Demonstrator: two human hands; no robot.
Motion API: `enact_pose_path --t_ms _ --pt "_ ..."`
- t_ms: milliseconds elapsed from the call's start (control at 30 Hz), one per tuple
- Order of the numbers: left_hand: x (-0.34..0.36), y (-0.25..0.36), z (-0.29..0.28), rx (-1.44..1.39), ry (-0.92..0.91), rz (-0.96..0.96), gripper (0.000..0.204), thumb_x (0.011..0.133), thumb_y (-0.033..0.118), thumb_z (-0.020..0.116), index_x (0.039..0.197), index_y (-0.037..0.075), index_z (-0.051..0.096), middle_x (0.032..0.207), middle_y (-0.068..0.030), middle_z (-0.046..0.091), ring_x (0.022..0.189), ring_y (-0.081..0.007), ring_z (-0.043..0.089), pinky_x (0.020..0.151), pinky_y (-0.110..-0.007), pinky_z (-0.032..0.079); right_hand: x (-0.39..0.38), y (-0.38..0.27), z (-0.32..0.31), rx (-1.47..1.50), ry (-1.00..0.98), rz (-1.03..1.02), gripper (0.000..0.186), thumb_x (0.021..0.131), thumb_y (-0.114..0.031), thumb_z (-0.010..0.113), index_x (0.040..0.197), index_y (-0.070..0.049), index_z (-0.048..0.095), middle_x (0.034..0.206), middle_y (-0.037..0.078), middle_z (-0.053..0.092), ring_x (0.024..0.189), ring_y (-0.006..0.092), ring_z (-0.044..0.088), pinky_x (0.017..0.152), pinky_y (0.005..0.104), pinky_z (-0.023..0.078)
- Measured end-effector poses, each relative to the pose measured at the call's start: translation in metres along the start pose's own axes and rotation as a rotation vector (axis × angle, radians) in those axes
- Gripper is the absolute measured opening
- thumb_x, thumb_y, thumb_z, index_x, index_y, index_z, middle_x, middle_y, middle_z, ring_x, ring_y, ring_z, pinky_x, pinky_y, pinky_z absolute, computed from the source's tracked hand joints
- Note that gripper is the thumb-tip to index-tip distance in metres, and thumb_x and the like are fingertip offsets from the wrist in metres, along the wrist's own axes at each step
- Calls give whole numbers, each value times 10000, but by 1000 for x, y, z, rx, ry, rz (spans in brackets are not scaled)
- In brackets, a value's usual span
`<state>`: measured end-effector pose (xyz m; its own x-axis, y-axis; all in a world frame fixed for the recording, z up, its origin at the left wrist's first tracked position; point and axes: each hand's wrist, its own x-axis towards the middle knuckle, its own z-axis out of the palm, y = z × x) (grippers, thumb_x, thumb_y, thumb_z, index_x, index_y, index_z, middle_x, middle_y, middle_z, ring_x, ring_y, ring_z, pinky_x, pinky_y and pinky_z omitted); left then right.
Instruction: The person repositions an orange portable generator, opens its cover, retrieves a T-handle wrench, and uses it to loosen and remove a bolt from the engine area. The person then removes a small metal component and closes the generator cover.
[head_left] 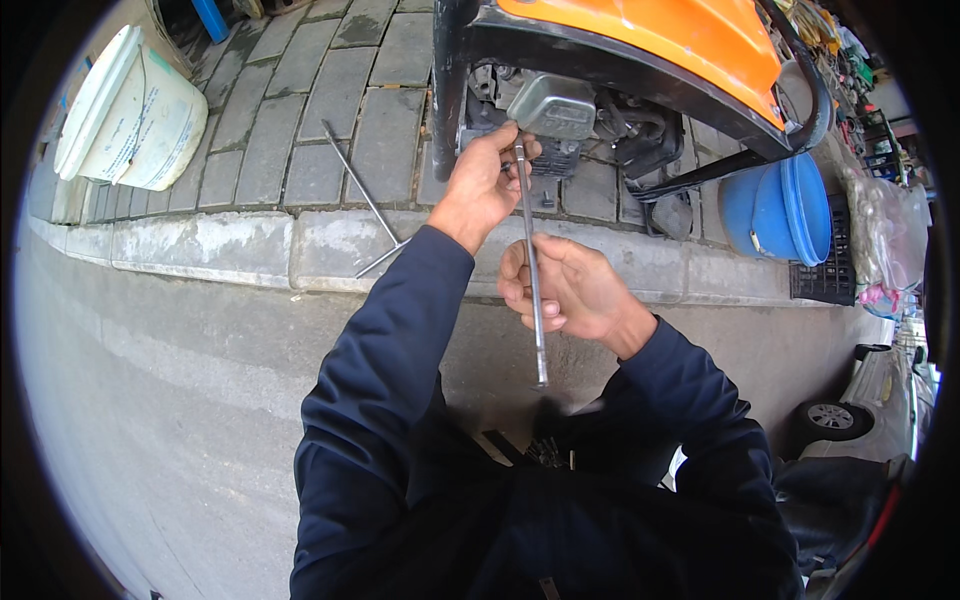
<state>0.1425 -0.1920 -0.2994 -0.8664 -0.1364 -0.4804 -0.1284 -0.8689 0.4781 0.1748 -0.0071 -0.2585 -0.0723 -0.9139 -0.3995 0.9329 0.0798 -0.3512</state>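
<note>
My left hand (487, 188) holds the upper end of a long thin metal rod (530, 215), just below a dull metal engine cover (553, 108). My right hand (568, 285) has its palm turned up and curled fingers round the rod's lower part. The rod runs toward me from the engine, which sits inside a black tubular frame (628, 55) with an orange panel (640, 22) on top. A T-shaped metal wrench (360, 190) lies on the pavers and curb to the left of my left hand.
A white bucket (135, 120) stands at left on grey pavers (330, 90). A blue bucket (775, 210), a black crate (822, 282) and plastic bags (885, 230) are at right. A concrete curb (210, 240) borders the road (160, 400); a parked vehicle (868, 400) is at lower right.
</note>
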Motion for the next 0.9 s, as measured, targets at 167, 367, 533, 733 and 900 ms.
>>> enact_pose_path --t_ms 167,367,533,733,900 --pt "-1 0 2 -25 -17 -5 221 1012 225 554 949 24 620 831 -62 629 579 -113 454 501 -253 356 -10 0 6 -228 67 6 253 1050 -258 534 1091 -17 597 881 155 643 553 123 518 456 255 427" --pt "-7 0 1 -72 0 -34 190 987 157 521 956 -12 602 822 -79 587 550 -117 440 458 -251 338 -23 1 10 -444 -8 9 226 1045 -225 564 1038 -8 627 844 130 658 510 92 511 446 240 439" --pt "-24 -2 2 6 65 -34 231 968 164 500 977 -40 607 821 -100 584 571 -117 445 447 -253 326 -26 -5 14 -466 39 -18 282 1059 -255 539 1002 0 648 756 123 646 455 78 471 405 223 399" --pt "-44 2 7 141 85 165 268 931 159 458 962 -66 601 785 -102 562 581 -106 414 452 -241 289 -20 -15 19 -382 83 -117 365 1080 -301 480 971 -4 663 665 137 618 411 63 435 365 212 353" --pt "-55 4 13 239 -52 163 289 951 229 471 945 -37 583 805 -80 554 574 -83 392 451 -225 272 -10 -18 20 -302 91 -179 302 1085 -289 464 1091 -41 635 709 131 618 399 63 419 339 210 343"
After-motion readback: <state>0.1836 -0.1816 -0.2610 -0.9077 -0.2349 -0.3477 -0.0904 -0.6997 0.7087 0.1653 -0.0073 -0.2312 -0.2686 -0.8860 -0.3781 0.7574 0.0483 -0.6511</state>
